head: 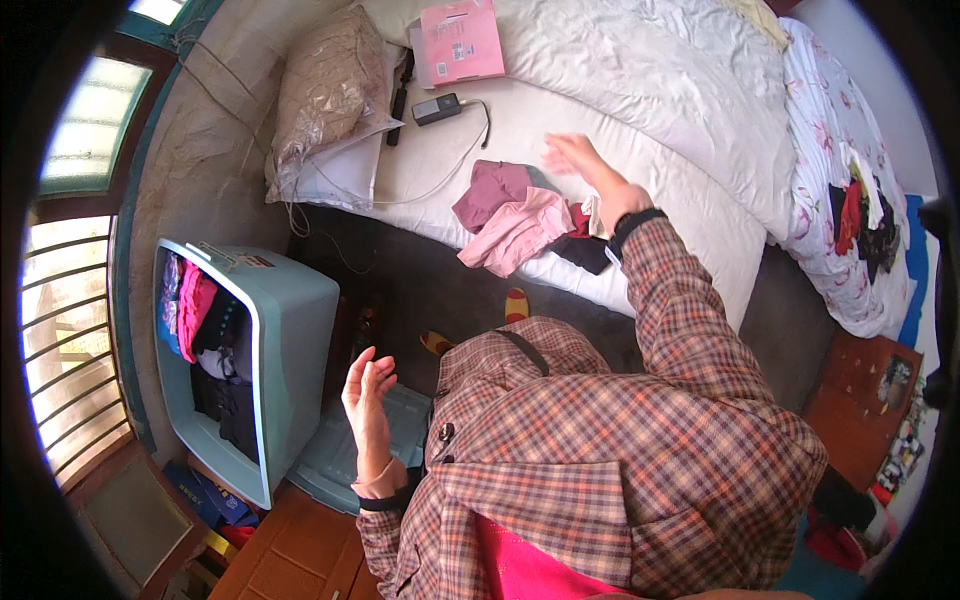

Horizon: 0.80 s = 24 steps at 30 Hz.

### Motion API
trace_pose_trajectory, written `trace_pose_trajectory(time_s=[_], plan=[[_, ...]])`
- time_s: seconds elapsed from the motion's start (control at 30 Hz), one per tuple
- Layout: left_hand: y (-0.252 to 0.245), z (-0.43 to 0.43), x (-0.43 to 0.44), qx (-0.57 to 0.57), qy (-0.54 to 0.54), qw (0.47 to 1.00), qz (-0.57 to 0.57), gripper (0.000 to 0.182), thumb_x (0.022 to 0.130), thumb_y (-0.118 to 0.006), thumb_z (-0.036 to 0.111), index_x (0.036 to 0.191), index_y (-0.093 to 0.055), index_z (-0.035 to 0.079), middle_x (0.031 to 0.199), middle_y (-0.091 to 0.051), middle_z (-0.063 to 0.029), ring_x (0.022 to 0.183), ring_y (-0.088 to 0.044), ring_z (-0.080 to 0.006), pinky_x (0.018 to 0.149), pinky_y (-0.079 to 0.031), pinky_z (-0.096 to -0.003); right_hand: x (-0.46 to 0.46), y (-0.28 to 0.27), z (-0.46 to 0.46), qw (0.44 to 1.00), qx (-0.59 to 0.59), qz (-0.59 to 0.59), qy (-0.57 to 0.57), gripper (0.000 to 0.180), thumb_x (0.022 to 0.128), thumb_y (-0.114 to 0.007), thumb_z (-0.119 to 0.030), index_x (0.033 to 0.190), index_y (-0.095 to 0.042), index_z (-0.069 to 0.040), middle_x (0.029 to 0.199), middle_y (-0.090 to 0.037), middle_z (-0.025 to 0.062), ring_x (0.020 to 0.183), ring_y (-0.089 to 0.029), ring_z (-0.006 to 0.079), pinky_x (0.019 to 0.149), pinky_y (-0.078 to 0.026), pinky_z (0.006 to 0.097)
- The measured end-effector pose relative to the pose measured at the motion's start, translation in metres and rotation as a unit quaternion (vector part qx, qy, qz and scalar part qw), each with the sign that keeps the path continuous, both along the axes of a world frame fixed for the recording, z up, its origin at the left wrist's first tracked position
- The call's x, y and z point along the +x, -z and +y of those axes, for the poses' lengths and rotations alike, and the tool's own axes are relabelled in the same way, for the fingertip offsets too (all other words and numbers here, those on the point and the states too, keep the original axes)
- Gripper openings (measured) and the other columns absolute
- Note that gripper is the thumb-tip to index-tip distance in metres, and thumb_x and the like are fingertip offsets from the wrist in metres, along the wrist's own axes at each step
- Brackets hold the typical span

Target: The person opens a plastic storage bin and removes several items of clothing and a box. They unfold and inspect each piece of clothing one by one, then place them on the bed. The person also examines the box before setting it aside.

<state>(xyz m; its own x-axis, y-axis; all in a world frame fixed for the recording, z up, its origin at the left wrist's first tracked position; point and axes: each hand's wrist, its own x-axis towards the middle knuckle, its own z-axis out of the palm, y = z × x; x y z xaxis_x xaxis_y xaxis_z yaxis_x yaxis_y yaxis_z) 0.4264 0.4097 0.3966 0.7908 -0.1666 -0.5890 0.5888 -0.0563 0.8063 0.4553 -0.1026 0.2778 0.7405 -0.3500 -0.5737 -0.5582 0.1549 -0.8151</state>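
My right hand (pixel 581 161) is over the white bed, somewhat blurred, with nothing in it. Just beside it is a small heap of clothes: a mauve garment (pixel 491 193), a pale pink garment (pixel 521 234) and a black piece (pixel 581 255), with dark red cloth (pixel 577 219) partly hidden by my wrist. My left hand (pixel 369 390) is raised near my waist, empty, its fingers loosely bent and apart. To its left is a pale blue plastic storage box (pixel 296 322) with folded clothes (pixel 214 322) inside; its opening faces left in the view.
A power bank (pixel 436 109) with a white cable, a pink box (pixel 461 41) and a plastic-wrapped pillow (pixel 330 90) are on the bed. A blue lid (pixel 330 465) lies by the storage box. Dark clothes (pixel 870 217) rest on floral bedding (pixel 817 157). A barred window (pixel 75 337) is at left.
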Motion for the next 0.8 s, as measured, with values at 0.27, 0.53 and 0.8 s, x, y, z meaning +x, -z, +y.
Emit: trace_pose_trajectory(time_s=[0.27, 0.53, 0.8], plan=[[0.017, -0.019, 0.013, -0.016, 0.103, 0.994, -0.033, 0.036, 0.097, -0.056, 0.026, 0.125, -0.056, 0.003, 0.105, -0.067, -0.0100, 0.097, -0.063, -0.0164, 0.083, -0.050, -0.0289, -0.178, 0.120, 0.009, 0.964, 0.086, 0.153, 0.199, 0.050, 0.087, -0.060, -0.042, 0.121, -0.055, -0.006, 0.108, -0.064, 0.0110, 0.095, -0.063, 0.0230, 0.077, -0.050, 0.0375], [0.024, -0.011, 0.022, -0.058, 0.128, 0.987, -0.077, 0.034, 0.096, -0.057, 0.025, 0.123, -0.057, 0.004, 0.103, -0.068, -0.0079, 0.097, -0.063, -0.0153, 0.084, -0.049, -0.0287, -0.129, 0.107, 0.042, 0.984, 0.114, 0.061, 0.119, 0.045, 0.091, -0.058, -0.036, 0.123, -0.054, -0.004, 0.108, -0.065, 0.0121, 0.091, -0.065, 0.0226, 0.073, -0.052, 0.0351], [0.027, 0.094, 0.039, -0.089, 0.010, 0.986, -0.141, 0.032, 0.096, -0.058, 0.024, 0.121, -0.060, 0.005, 0.099, -0.068, -0.0064, 0.093, -0.063, -0.0132, 0.079, -0.048, -0.0277, 0.012, 0.016, 0.175, 0.994, 0.104, -0.043, 0.007, 0.036, 0.096, -0.054, -0.032, 0.119, -0.056, -0.005, 0.101, -0.068, 0.0118, 0.086, -0.067, 0.0188, 0.067, -0.053, 0.0302]])
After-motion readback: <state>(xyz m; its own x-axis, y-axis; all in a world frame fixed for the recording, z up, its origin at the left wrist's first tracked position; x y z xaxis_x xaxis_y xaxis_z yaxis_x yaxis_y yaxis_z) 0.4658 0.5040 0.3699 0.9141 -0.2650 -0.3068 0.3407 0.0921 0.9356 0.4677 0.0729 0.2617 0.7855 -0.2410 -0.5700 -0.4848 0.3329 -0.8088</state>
